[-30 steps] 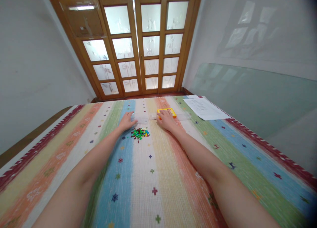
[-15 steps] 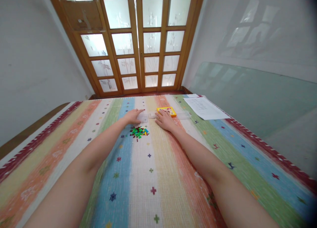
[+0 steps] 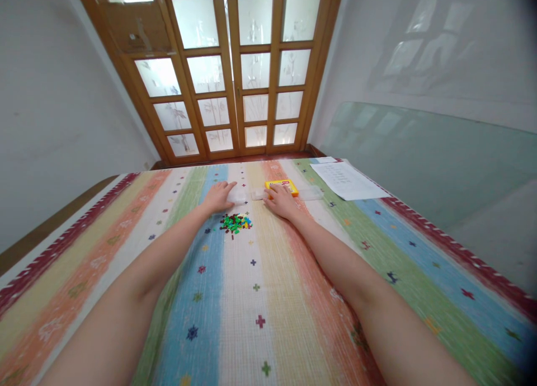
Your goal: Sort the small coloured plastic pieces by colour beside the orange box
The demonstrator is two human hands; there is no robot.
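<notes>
On the striped tablecloth, a pile of small coloured pieces (image 3: 235, 223), mostly green and dark brown with some blue and yellow, lies in front of my hands. My left hand (image 3: 218, 196) is at the left end of a clear plastic container (image 3: 239, 194), its thumb and fingers apart around that end. My right hand (image 3: 280, 201) rests with fingers spread at the near edge of a yellow box (image 3: 289, 186) with red print. Another clear plastic piece (image 3: 309, 193) extends to the right from beside the box. Whether the right fingers press on the plastic under them is hard to see.
White printed sheets (image 3: 346, 180) lie at the far right of the table. The striped tablecloth (image 3: 239, 307) covers the tabletop. Beyond the far edge stand wooden doors with glass panes (image 3: 255, 106), and a pale glass panel (image 3: 419, 156) leans along the right wall.
My left hand has shifted slightly left, and more of the clear container shows beside it. My right hand has stayed nearly in place, its fingers slightly more bent.
</notes>
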